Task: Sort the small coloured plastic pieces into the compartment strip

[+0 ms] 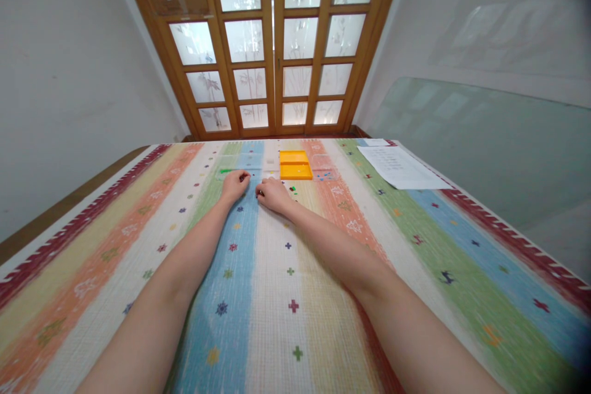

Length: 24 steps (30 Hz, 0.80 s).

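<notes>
My left hand (234, 186) is over the striped cloth, its fingers curled together at the tips. Whatever they pinch is too small to make out. Close by on the right, my right hand (273, 195) rests low on the cloth with its fingers bent inward, and anything in them is hidden. A small gap separates the two hands. Just past my right hand lie a few tiny green and dark red pieces (292, 189). Behind it stands an open yellow-orange box (296, 171) with two sections. A thin green piece (226, 170) lies beyond my left hand.
Right of the box is a clear container (324, 176) with small blue pieces. Printed paper (401, 167) lies at the table's far right, with another sheet (376, 143) behind it. The patterned tablecloth (272, 320) covers the table. Wooden glass-paned doors (277, 65) stand beyond.
</notes>
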Tool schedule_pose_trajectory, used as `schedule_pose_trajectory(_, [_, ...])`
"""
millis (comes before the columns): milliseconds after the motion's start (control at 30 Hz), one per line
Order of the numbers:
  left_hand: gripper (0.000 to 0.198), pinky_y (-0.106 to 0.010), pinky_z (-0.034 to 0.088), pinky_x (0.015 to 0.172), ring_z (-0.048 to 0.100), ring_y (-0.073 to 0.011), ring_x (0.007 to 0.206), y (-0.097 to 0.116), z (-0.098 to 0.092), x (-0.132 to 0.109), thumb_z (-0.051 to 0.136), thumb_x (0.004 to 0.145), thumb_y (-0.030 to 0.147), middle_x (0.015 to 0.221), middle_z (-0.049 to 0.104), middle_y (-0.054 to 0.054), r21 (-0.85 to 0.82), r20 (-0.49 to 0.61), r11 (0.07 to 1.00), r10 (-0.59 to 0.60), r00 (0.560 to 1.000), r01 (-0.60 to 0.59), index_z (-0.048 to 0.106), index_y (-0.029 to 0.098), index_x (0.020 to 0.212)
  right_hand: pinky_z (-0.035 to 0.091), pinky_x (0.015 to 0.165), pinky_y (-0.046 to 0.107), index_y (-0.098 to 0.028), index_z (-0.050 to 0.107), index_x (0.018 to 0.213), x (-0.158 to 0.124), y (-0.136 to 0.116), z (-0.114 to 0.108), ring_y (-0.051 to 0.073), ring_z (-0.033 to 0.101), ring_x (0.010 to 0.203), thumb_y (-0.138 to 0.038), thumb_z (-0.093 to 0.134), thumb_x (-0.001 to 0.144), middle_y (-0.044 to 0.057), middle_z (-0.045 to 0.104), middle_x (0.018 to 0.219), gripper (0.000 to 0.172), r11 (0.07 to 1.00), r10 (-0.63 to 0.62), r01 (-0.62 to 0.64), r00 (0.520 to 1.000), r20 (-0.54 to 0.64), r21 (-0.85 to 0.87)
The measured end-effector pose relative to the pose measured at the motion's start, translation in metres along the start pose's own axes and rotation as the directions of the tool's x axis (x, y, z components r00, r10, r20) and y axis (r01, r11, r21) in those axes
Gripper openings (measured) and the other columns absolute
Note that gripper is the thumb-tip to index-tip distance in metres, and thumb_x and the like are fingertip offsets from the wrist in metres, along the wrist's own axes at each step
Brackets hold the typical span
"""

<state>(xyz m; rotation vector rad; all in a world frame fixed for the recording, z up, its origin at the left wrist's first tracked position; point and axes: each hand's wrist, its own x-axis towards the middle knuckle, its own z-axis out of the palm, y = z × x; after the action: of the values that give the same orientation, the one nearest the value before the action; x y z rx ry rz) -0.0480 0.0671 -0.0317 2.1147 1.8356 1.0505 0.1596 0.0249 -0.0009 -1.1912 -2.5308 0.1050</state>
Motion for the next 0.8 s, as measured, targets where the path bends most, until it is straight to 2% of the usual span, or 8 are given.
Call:
schedule_pose_trajectory(200, [0.027,-0.033,0.048,0.082,0.066,-0.0224,0.085,-0.001,0.003,0.0,0.054,0.093,0.033,0.094,0.077,-0.007,-0.019,-0.007,0.999,0.044,0.999,-0.044,0.077,0.019,0.098,0.042,0.086,0.034,-0.022,0.079,0.097,0.002,0.001,0.007,0.027,0.061,0.101,-0.027,0.063,0.096,0.01,0.073,0.103,0.016,0.999,0.034,-0.034,0.999,-0.032,0.002])
schedule_pose_trajectory(433, [0.026,-0.033,0.05,0.086,0.067,-0.0232,0.091,0.003,0.001,-0.001,0.055,0.093,0.033,0.1,0.077,-0.008,0.004,0.017,1.0,-0.002,1.0,0.002,0.077,0.021,0.101,0.043,0.085,0.034,-0.023,0.079,0.094,0.003,0.001,0.006,0.027,0.062,0.1,-0.027,0.067,0.094,0.01,0.074,0.102,0.012,0.998,0.063,-0.063,0.998,-0.017,0.03])
schedule_pose_trajectory(600, [0.026,-0.034,0.05,0.086,0.067,-0.0234,0.09,0.005,0.0,-0.002,0.054,0.093,0.031,0.098,0.077,-0.008,0.003,0.013,1.0,0.01,1.0,-0.01,0.077,0.021,0.099,0.042,0.084,0.032,-0.022,0.076,0.09,0.002,-0.002,0.005,0.025,0.062,0.097,-0.023,0.067,0.091,0.009,0.074,0.099,0.01,0.994,0.098,-0.098,0.995,-0.004,0.049])
schedule_pose_trajectory(733, [0.025,-0.034,0.05,0.086,0.068,-0.0234,0.09,0.007,-0.002,-0.003,0.055,0.092,0.03,0.098,0.078,-0.007,-0.007,0.016,1.0,-0.012,1.0,0.012,0.077,0.022,0.1,0.041,0.09,0.032,-0.021,0.074,0.094,0.007,0.005,0.001,0.024,0.061,0.102,-0.024,0.064,0.093,0.007,0.074,0.101,0.01,0.992,0.031,-0.016,0.992,-0.124,0.125])
schedule_pose_trajectory(800, [0.025,-0.033,0.05,0.086,0.068,-0.0235,0.091,0.008,-0.003,-0.003,0.055,0.092,0.031,0.099,0.078,-0.007,-0.007,0.01,1.0,-0.012,1.0,0.012,0.077,0.022,0.099,0.04,0.093,0.032,-0.021,0.073,0.099,0.011,0.016,-0.004,0.022,0.061,0.102,-0.023,0.06,0.096,0.006,0.074,0.102,0.013,0.982,0.047,-0.005,0.974,-0.22,0.188])
